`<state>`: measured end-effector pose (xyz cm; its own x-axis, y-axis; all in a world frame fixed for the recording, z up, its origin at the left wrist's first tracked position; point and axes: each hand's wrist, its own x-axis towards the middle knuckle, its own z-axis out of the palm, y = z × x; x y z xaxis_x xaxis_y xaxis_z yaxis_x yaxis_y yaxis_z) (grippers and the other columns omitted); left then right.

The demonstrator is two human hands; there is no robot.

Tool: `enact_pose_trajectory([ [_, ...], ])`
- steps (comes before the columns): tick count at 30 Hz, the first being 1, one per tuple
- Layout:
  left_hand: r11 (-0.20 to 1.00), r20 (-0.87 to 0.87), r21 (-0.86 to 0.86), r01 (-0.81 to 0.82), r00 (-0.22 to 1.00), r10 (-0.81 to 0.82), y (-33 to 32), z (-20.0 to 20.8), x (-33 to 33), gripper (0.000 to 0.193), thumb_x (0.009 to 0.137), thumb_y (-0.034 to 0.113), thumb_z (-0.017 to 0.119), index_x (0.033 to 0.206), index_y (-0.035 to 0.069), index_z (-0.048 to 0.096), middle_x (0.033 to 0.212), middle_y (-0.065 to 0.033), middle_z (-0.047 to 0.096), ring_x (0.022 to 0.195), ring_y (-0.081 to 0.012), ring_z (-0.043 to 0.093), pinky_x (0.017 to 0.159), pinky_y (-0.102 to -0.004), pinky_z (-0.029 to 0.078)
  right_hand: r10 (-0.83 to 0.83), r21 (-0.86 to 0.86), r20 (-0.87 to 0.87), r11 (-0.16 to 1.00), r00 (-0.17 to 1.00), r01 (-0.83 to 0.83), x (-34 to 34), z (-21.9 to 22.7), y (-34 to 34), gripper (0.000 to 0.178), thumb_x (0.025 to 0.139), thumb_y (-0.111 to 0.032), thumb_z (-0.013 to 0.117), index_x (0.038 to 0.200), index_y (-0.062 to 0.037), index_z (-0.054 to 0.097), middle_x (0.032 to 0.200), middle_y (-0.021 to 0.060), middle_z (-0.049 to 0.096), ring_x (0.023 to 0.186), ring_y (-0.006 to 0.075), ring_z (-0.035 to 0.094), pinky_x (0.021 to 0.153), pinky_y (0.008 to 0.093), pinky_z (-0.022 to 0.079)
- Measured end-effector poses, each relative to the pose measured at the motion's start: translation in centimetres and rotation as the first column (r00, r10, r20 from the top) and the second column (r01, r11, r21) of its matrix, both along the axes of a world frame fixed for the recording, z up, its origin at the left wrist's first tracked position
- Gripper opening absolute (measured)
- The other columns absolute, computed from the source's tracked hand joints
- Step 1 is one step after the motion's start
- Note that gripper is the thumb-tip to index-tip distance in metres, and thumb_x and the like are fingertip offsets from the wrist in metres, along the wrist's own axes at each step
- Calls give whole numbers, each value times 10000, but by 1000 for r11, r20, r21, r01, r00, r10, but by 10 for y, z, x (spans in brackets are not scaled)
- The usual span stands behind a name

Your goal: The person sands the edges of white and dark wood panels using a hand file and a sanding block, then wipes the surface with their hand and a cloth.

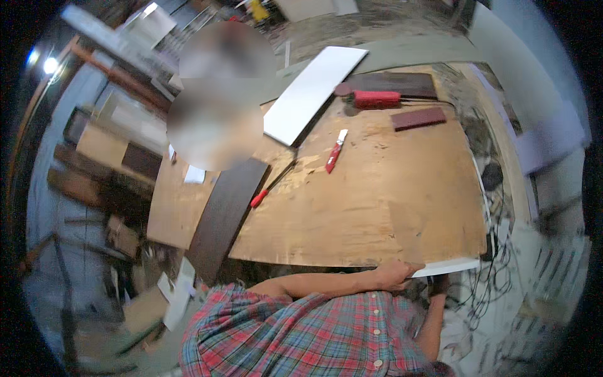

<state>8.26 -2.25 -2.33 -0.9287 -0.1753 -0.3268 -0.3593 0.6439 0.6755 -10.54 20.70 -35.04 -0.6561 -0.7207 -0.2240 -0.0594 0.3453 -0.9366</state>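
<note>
A white board or strip (447, 268) lies along the near right edge of the wooden worktable (414, 207). My left hand (396, 275) reaches across my body and is closed on the strip's left end. Below the strip is my right hand (438, 286), its fingers hidden by the strip and the table edge. On the tabletop, beyond my hands, lie a slim red and white tool (337, 152) and a thin dark rod with a red handle (259, 198). A red power tool (377, 98) with a dark cord rests farther back, beside a dark reddish block (419, 119).
A long white panel (314, 94) lies slanted at the far side, with a dark board (408, 83) near it. Another dark brown board (226, 217) overhangs the near left edge. Loose cables (493, 276) hang at the right. Stacked boards (119, 151) stand at left.
</note>
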Motion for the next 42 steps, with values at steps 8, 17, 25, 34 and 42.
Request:
enact_pose_trajectory([
  [8, 840, -355, 500, -209, 835, 419, -33, -49, 52, 595, 876, 293, 682, 1422, 112, 526, 1261, -184, 644, 1123, -264, 625, 910, -434, 507, -409, 192, 725, 893, 555, 408, 2, 90, 16, 672, 1024, -589, 387, 1432, -65, 492, 1445, 155, 518, 1344, 281, 492, 1078, 453, 381],
  [17, 112, 58, 834, -540, 287, 956, -135, -32, 175, 358, 913, 289, 637, 1127, 4, 666, 929, -94, 701, 782, -185, 674, 628, -341, 582, -395, 225, 610, 918, 687, 328, 29, 144, -46, 632, 979, -631, 459, 1275, -75, 518, 1244, 63, 558, 1167, 248, 539, 894, 430, 416],
  [25, -218, 170, 971, -97, -356, 919, -240, -28, 256, 337, 966, 284, 581, 1149, 6, 641, 934, -92, 700, 761, -183, 683, 621, -329, 598, -414, 325, 481, 903, 772, 282, 82, 221, -140, 625, 962, -577, 510, 1370, -104, 514, 1357, 119, 545, 1194, 267, 534, 880, 396, 501],
  [34, -201, 230, 973, 111, -473, 851, -400, -45, 288, 365, 967, 295, 586, 1206, 20, 587, 1112, -107, 651, 995, -220, 647, 719, -358, 615, -80, 452, 203, 892, 976, -21, 107, 253, -189, 552, 969, -535, 522, 1299, -93, 553, 1267, 126, 577, 1119, 265, 557, 858, 401, 505],
  [42, -75, 208, 971, 227, -651, 730, -553, -52, 330, 362, 921, 292, 638, 1118, -10, 607, 957, -114, 664, 795, -215, 671, 560, -351, 576, 483, 632, -9, 682, 876, -369, 112, 259, -284, 491, 975, -497, 532, 1235, -83, 588, 1187, 132, 605, 1052, 264, 578, 838, 406, 508],
])
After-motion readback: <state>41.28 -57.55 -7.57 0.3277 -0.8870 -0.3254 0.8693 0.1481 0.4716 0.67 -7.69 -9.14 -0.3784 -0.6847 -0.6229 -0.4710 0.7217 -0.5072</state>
